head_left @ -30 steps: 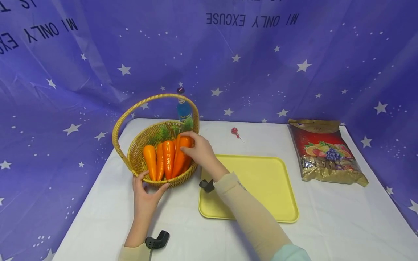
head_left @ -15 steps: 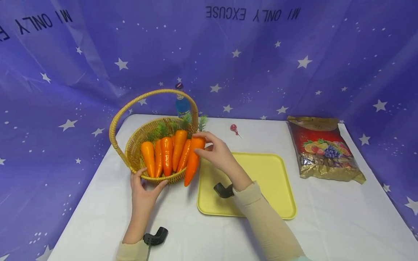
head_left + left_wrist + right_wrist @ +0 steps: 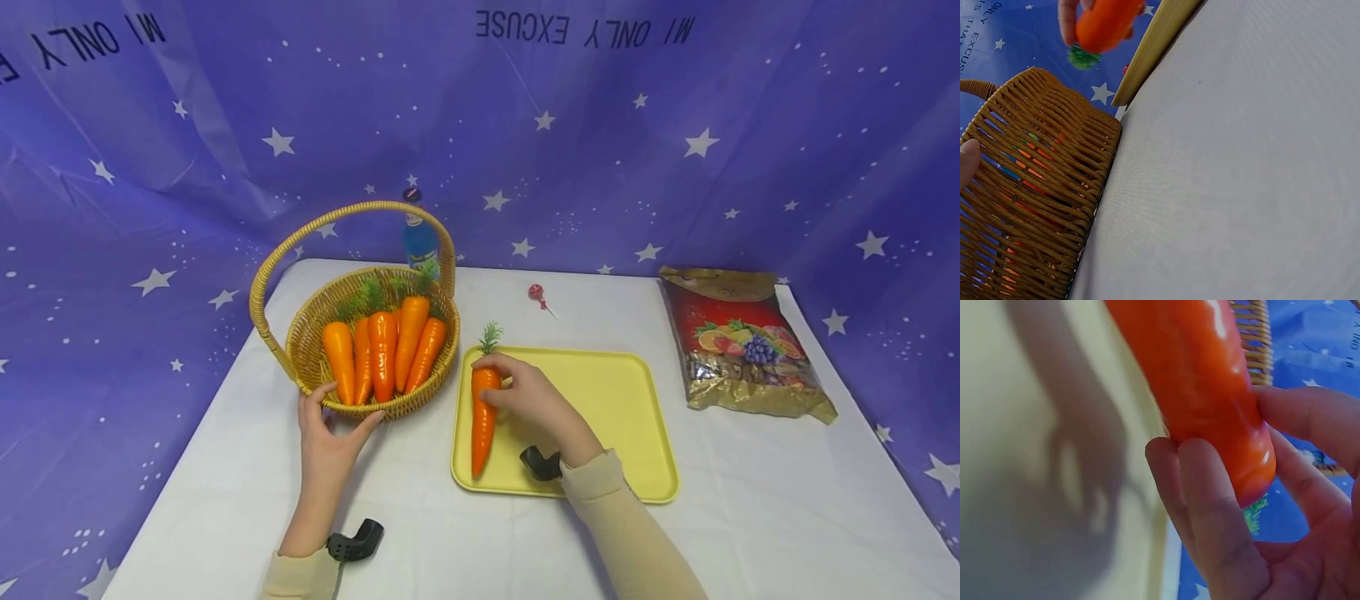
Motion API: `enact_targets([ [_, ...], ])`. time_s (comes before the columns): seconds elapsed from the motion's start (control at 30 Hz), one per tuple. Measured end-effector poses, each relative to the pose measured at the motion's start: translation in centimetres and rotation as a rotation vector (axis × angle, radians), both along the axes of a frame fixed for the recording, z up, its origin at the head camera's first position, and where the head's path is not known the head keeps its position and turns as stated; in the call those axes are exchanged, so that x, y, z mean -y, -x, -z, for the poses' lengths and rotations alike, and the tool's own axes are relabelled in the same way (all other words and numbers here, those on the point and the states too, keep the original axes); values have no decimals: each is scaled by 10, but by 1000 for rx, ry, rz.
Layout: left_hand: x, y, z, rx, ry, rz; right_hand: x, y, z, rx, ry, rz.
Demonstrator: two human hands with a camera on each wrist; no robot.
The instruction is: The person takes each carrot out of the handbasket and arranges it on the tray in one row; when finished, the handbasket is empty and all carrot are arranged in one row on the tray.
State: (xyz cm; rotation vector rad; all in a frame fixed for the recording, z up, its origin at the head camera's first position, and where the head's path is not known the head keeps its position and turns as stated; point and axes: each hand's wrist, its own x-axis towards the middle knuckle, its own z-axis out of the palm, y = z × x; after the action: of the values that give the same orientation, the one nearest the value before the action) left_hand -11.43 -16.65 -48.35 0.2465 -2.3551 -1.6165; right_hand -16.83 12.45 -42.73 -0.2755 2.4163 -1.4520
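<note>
In the head view my right hand (image 3: 528, 400) grips an orange carrot (image 3: 483, 421) near its thick, leafy end. The carrot hangs over the left part of a yellow tray (image 3: 600, 417), and the right wrist view shows the hand's shadow on the tray (image 3: 997, 425). Thumb and fingers press on opposite sides of the carrot (image 3: 1197, 381). My left hand (image 3: 330, 450) holds the near rim of a wicker basket (image 3: 416, 406), fingers at the rim and thumb along its outside. Several more carrots (image 3: 383, 358) lie in the basket, green tops toward the back.
A blue bottle (image 3: 420, 242) stands behind the basket, partly hidden by its tall handle (image 3: 330, 218). Beyond the tray lies a red lollipop (image 3: 536, 292). A red and gold bag (image 3: 750, 342) is at the right. A starry purple cloth (image 3: 600, 167) hangs behind the white table.
My right hand has lifted a carrot out of the basket's right side and carried it right and nearer, over the tray. The left hand has stayed at the basket rim.
</note>
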Motion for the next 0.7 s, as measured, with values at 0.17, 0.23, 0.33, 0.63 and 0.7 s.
enact_targets([
  [0.17,0,0,0,-3,3,2,8,-1,11,27,-40,-27],
  [0.23,0,-1,0,2,5,1,12,0,13,-4,-95,-41],
  [0.33,0,-2,-1,15,3,1,18,0,15,-53,-174,-43],
  [0.63,-1,-2,-1,27,4,3,34,0,19,-147,-336,8],
  [0.7,0,-1,-1,26,8,2,35,0,21,-155,-348,22],
])
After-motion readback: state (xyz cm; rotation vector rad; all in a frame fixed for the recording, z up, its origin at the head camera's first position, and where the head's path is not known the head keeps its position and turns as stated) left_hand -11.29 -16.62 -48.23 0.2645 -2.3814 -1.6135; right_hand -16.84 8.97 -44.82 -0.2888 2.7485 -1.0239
